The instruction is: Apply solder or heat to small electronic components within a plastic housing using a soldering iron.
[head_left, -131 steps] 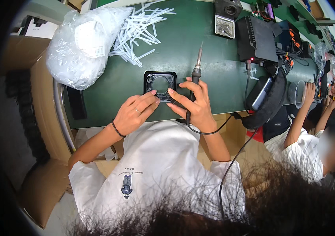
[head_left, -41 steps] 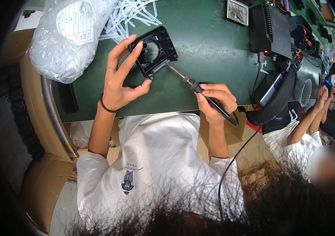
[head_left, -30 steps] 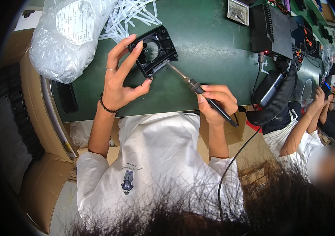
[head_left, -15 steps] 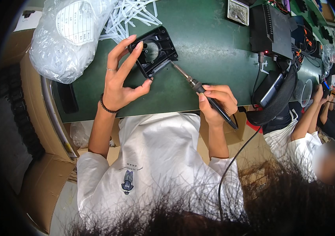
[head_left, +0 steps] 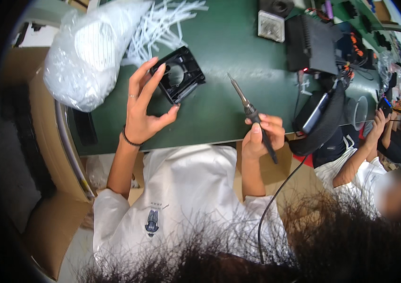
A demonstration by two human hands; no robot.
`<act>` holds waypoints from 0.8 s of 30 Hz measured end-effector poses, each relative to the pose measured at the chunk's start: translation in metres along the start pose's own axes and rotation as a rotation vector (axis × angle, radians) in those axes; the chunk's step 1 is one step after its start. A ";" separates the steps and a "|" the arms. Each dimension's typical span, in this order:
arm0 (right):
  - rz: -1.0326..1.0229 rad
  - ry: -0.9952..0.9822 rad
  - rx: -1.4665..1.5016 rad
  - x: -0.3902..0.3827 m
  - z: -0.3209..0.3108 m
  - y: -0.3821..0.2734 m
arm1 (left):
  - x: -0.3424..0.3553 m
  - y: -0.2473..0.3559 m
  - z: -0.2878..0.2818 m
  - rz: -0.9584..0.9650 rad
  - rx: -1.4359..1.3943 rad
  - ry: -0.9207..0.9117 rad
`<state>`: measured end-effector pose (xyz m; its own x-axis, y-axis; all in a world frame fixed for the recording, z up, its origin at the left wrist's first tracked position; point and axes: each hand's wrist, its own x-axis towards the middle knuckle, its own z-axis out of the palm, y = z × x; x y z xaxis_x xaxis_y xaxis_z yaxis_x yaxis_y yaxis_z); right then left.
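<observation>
Between the thumb and fingers of my left hand (head_left: 144, 106) is a black square plastic housing (head_left: 192, 70) with a round opening. It is tilted, just above the green bench top (head_left: 219, 115). A translucent strip runs along its near inner edge. My right hand (head_left: 262, 134) is closed around the dark handle of a soldering iron (head_left: 251, 112). The iron's metal tip points up and to the left, apart from the housing.
A clear plastic bag (head_left: 80, 70) with a white label lies at the far left beside loose translucent strips (head_left: 165, 28). A black power unit (head_left: 310, 45), a small metal-filled tray (head_left: 271, 26) and cables stand at the right. Another person (head_left: 358, 162) works farther right.
The soldering iron's tip has come away from the housing's edge, moving right and standing more upright. The housing stays in my left hand, turned slightly. The whole view has shifted a little.
</observation>
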<state>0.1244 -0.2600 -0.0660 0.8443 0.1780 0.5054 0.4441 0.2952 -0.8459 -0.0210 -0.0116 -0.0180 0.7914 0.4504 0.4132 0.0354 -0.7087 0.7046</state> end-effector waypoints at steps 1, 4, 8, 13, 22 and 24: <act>0.008 0.070 0.020 -0.001 0.003 0.001 | 0.012 0.004 0.000 0.000 0.030 0.034; 0.040 0.209 0.019 -0.001 0.009 0.000 | 0.079 0.007 0.007 0.058 0.115 0.207; 0.091 0.175 0.057 -0.001 0.011 0.000 | 0.223 -0.046 0.041 0.098 0.100 0.428; 0.089 0.084 -0.098 0.007 0.002 -0.006 | 0.192 -0.067 0.071 0.062 0.065 0.107; 0.080 0.041 -0.060 0.136 0.037 0.011 | -0.001 0.034 -0.027 -0.231 -0.412 -0.113; 0.159 -0.007 -0.061 0.164 0.047 0.028 | -0.020 0.041 -0.059 -0.280 -0.457 -0.071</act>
<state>0.2616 -0.1778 0.0012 0.9032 0.2245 0.3657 0.3231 0.2052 -0.9239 -0.0713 -0.0182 0.0366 0.8296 0.5392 0.1450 -0.0057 -0.2515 0.9678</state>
